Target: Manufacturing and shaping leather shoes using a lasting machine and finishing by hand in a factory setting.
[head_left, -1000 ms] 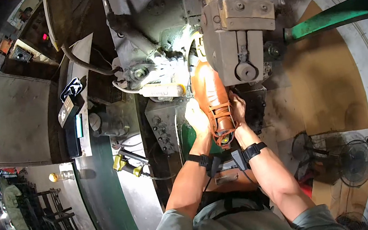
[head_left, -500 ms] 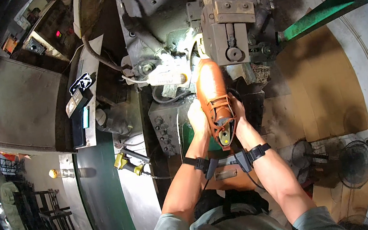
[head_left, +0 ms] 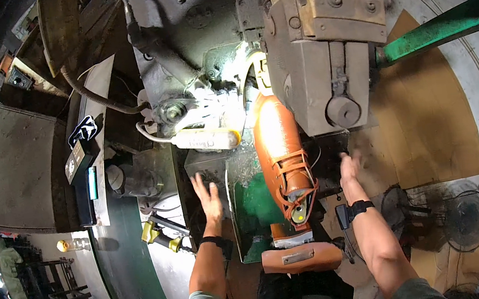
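Observation:
An orange-brown laced shoe stands mounted on a last in the big grey machine, toe up under the bright work light. My left hand hovers to the left of the shoe, fingers spread, holding nothing. My right hand is off to the right of the shoe, fingers apart and slightly blurred, also holding nothing. Both wrists carry dark bands. Neither hand touches the shoe.
A green bar juts from the machine's right side. A tan padded rest sits below the shoe. Left are a dark hose, a control box and yellow-tipped fittings. A floor fan stands at the lower right.
Both hands have let go of the shoe and moved apart to either side. The view has come closer to the machine.

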Tool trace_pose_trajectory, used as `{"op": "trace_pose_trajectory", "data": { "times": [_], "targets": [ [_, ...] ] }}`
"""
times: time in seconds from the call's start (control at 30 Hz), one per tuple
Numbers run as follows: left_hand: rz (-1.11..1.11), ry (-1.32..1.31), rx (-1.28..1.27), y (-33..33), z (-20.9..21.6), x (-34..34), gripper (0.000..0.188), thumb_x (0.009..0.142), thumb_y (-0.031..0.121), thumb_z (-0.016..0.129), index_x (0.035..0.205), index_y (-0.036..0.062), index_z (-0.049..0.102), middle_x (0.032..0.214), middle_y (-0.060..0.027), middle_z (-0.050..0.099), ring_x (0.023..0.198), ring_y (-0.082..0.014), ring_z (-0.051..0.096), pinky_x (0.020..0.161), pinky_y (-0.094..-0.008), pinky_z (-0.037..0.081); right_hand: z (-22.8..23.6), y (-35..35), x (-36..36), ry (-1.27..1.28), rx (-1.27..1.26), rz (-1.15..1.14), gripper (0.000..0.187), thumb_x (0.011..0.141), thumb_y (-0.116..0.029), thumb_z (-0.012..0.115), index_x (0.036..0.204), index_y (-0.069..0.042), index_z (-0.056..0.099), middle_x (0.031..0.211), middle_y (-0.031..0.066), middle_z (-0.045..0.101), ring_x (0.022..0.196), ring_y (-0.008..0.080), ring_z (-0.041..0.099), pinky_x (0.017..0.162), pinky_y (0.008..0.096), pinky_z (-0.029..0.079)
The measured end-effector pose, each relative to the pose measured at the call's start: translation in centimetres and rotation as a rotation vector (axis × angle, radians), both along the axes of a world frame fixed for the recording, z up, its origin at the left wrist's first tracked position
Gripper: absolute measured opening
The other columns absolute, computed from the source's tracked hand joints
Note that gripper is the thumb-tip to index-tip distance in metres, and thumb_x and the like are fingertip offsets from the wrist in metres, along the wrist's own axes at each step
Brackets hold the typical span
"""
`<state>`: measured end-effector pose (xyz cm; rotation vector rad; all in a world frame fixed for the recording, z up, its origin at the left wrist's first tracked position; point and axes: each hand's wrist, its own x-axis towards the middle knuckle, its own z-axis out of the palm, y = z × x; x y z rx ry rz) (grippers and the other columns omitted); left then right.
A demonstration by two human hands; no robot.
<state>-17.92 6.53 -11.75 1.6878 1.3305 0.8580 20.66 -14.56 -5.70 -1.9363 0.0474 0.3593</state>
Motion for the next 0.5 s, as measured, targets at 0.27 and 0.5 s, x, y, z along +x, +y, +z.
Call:
{"op": "trace_pose_trajectory", "data": {
  "times": [0.27,0.5],
  "targets": [
    [0.168,-0.103,0.040,-1.4,1.0,1.2,0.072,0.099,0.021,0.063,0.159,-0.0029,0.028,0.166,-0.0264,0.023,0.155,-0.0396,0.021,0.128,-0.0451,0.015,-0.3,-1.5,-1.1,-0.156,-0.102,0.077,0.061,0.089,-0.006,0.060,0.149,-0.003,0.051,0.149,0.0218,0.054,0.138,0.0355,0.050,0.115,0.0406,0.037],
    [0.325,0.066,0.084,-4.1,1.2,4.9,0.065,0.100,0.026,0.060,0.151,-0.0070,0.039,0.160,-0.0301,0.032,0.151,-0.0451,0.026,0.126,-0.0490,0.021,2.6,-4.1,-2.6,0.043,0.162,0.078,0.058,0.092,-0.018,0.065,0.147,-0.007,0.053,0.141,0.0120,0.056,0.125,0.0227,0.052,0.103,0.0351,0.042]
  ]
}}
